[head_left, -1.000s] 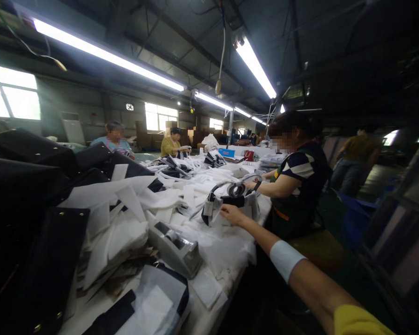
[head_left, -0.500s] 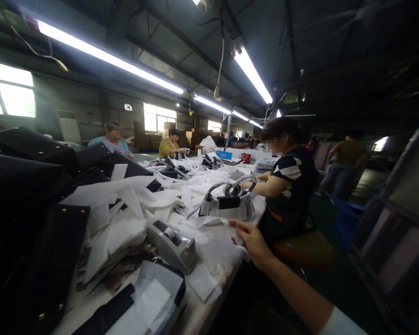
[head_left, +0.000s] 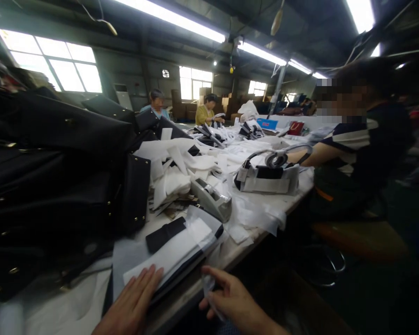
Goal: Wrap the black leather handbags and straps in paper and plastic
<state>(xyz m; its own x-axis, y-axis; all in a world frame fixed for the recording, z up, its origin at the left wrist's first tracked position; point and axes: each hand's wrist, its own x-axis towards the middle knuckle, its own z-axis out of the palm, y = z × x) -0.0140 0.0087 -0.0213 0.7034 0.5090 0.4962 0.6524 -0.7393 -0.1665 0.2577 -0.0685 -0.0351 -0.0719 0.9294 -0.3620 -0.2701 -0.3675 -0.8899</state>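
My left hand (head_left: 134, 298) lies flat, fingers stretched out, on a white padding strip (head_left: 174, 253). That strip rests on a black bag (head_left: 165, 235) partly covered by thin translucent wrapping sheet (head_left: 124, 253) on the table. Beside the bag's near edge, my right hand (head_left: 233, 300) is closed on a thin translucent sheet (head_left: 208, 284), pinched between thumb and fingers. Beyond the bag stands a grey tape dispenser (head_left: 212, 200). Loose translucent sheets (head_left: 254, 211) lie to its right, near the table edge.
Black bags (head_left: 73, 125) with gold studs are heaped on the left. White padding pieces (head_left: 174, 184) are piled mid-table. A co-worker (head_left: 356, 153) sits at the right by a partly wrapped bag (head_left: 268, 179). Two more people work at the far side. A stool (head_left: 359, 242) stands right.
My right hand has drawn back toward me with the translucent sheet. My left hand has come into view, flat on the padding strip. The view has swung to the right and downward.
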